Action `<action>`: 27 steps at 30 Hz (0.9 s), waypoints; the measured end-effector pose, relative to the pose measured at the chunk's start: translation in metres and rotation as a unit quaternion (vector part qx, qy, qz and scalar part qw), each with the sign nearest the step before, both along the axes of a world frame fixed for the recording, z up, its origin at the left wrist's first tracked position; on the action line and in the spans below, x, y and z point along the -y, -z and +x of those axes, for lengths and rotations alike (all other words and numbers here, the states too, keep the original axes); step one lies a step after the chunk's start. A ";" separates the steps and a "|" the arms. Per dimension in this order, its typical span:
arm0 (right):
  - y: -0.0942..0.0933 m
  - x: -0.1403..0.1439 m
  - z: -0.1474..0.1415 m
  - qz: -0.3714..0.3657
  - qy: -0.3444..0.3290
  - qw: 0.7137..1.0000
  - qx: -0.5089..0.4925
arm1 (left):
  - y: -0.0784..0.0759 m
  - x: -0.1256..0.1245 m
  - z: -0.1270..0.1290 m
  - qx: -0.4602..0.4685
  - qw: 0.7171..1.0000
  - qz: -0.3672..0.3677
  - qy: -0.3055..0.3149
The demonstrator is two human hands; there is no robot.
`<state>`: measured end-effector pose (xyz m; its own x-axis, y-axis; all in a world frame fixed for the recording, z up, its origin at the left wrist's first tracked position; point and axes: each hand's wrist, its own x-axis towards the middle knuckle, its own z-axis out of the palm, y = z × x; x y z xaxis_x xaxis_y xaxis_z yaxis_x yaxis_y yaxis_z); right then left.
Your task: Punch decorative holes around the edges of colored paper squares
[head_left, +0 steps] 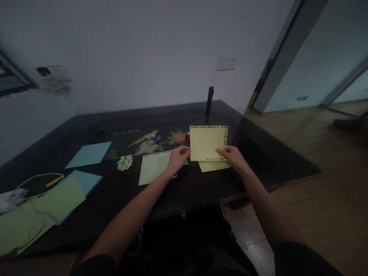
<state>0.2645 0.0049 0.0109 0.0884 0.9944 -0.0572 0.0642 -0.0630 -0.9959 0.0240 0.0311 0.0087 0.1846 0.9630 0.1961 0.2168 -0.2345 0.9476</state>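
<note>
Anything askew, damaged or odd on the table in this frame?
Nothing looks damaged or spilled. The left hand and right hand hold a yellow sheet with punched edges upright above the dark table. Loose green and blue sheets overlap untidily at the left, some overhanging the near edge.

1. The left hand (178,156) covers the right corner of the pale green sheet (153,167) lying on the table (120,195).
2. The held yellow sheet (207,143) hides most of a second yellow sheet (212,166) beneath it; only its lower strip shows.
3. The red object (187,135) is half hidden behind the held sheet's edge; what it is cannot be told.
4. The small purple object (154,137) is too small and dim to identify.
5. The stack of green papers (25,222) is cut off by the left edge.
6. Both forearms run out past the bottom edge.
7. The white object (8,199) at far left is blurred and cut off.
</note>
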 end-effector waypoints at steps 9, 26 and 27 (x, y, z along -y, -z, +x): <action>0.002 -0.004 0.010 0.097 0.087 0.990 0.045 | 0.003 0.008 0.010 0.022 1.000 -0.006 -0.004; 0.010 -0.006 0.030 0.078 0.120 0.949 0.282 | 0.014 0.024 0.027 -0.180 0.979 0.072 0.057; 0.010 -0.006 0.031 0.070 0.119 0.945 0.298 | 0.014 0.024 0.027 -0.189 0.978 0.071 0.059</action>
<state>0.2951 0.0113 0.0005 0.2845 0.9367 0.2043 0.6170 -0.0158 -0.7868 0.0513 0.0069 -0.0058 0.3775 0.8990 0.2220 0.5088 -0.4017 0.7614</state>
